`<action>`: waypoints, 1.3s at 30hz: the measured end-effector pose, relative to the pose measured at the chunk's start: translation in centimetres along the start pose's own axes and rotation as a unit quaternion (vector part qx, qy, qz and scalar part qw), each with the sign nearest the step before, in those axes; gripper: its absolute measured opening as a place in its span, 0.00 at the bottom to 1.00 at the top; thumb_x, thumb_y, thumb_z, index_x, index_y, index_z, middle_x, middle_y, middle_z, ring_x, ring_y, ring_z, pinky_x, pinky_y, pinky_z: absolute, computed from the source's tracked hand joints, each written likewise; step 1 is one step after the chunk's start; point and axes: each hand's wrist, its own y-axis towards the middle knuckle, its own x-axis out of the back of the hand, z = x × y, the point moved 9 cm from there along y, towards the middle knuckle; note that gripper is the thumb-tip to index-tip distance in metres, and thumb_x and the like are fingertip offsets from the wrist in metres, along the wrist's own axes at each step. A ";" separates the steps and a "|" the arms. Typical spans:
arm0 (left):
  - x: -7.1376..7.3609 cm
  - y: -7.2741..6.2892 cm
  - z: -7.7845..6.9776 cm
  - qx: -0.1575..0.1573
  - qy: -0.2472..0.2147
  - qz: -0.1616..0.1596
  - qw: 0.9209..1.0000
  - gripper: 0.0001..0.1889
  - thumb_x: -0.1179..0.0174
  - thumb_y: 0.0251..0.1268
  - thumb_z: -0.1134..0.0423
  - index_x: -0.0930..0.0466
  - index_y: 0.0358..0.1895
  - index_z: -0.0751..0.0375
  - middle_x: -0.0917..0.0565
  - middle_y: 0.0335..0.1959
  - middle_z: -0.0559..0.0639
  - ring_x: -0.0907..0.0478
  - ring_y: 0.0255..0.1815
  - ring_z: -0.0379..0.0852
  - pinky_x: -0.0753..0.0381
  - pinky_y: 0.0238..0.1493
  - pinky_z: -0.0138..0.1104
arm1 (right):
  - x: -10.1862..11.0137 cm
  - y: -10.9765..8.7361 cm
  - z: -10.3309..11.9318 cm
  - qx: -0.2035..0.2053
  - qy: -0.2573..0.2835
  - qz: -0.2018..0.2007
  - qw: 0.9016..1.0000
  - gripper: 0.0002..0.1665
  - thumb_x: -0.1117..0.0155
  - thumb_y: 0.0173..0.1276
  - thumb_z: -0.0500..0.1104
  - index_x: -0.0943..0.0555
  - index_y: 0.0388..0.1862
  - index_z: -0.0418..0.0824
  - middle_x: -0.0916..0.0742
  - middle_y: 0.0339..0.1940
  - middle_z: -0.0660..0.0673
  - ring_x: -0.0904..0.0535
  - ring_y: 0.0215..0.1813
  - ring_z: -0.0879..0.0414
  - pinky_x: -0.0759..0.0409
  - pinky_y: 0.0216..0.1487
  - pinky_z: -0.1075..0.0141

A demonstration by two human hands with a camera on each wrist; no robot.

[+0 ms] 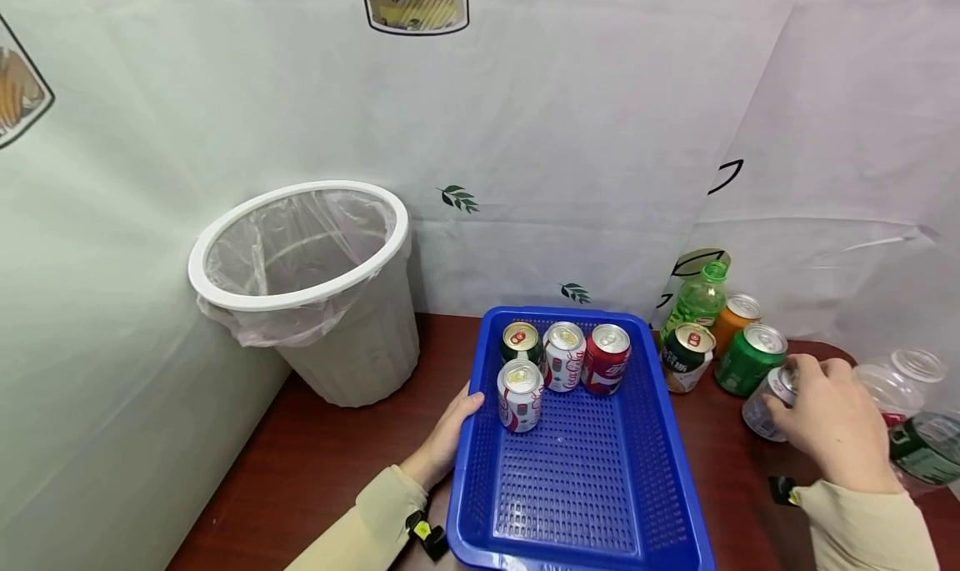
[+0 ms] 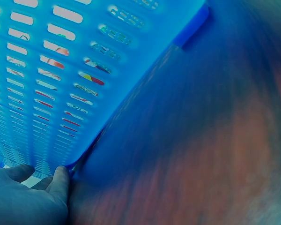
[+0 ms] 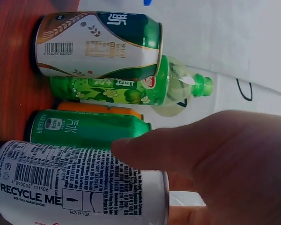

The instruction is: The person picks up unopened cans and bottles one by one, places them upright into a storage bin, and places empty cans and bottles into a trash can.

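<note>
My right hand (image 1: 836, 421) grips a white soda can (image 3: 75, 183) on the table, coming down from above. In the right wrist view its thumb lies against the can's printed side. My left hand (image 1: 442, 438) holds the left side of a blue plastic basket (image 1: 678, 463), thumb at the rim. In the left wrist view, fingers (image 2: 60, 183) reach the slotted wall low down. Toward the back of the basket stand a red can (image 1: 606, 361), two white Coca-Cola cans (image 1: 520, 398) and a dark green can with a gold top (image 1: 521, 342).
Near the right hand stand a green can (image 1: 750, 361), a dark green and white can (image 1: 686, 358), an orange can (image 1: 735, 321) and a green bottle (image 1: 697, 300). Clear bottles (image 1: 926, 450) lie farther right. A lined white bin (image 1: 345, 338) stands at the back left.
</note>
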 end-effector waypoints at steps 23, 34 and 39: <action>0.1 0.1 0.1 0.003 0.001 -0.004 1.000 0.34 0.61 0.79 0.49 0.56 0.85 0.45 0.43 0.83 0.54 0.41 0.79 0.54 0.36 0.74 0.43 | -0.9 0.1 1.1 0.000 0.001 0.042 0.999 0.43 0.24 0.54 0.47 0.37 0.56 0.23 0.28 0.37 0.19 0.25 0.32 0.25 0.29 0.28 0.37; 0.2 0.1 0.1 0.006 -0.003 -0.005 1.000 0.33 0.62 0.79 0.50 0.54 0.84 0.43 0.41 0.83 0.52 0.40 0.78 0.51 0.36 0.74 0.42 | -2.5 -0.2 2.8 0.058 0.009 0.124 0.991 0.45 0.21 0.55 0.49 0.37 0.58 0.26 0.24 0.42 0.20 0.21 0.36 0.28 0.24 0.35 0.36; 0.1 0.0 0.1 0.008 -0.003 -0.008 1.000 0.34 0.62 0.79 0.49 0.55 0.85 0.42 0.43 0.83 0.51 0.43 0.80 0.53 0.37 0.74 0.43 | -3.0 -0.5 4.1 0.095 0.020 0.146 0.984 0.44 0.19 0.51 0.45 0.34 0.59 0.30 0.21 0.45 0.23 0.19 0.41 0.32 0.22 0.39 0.37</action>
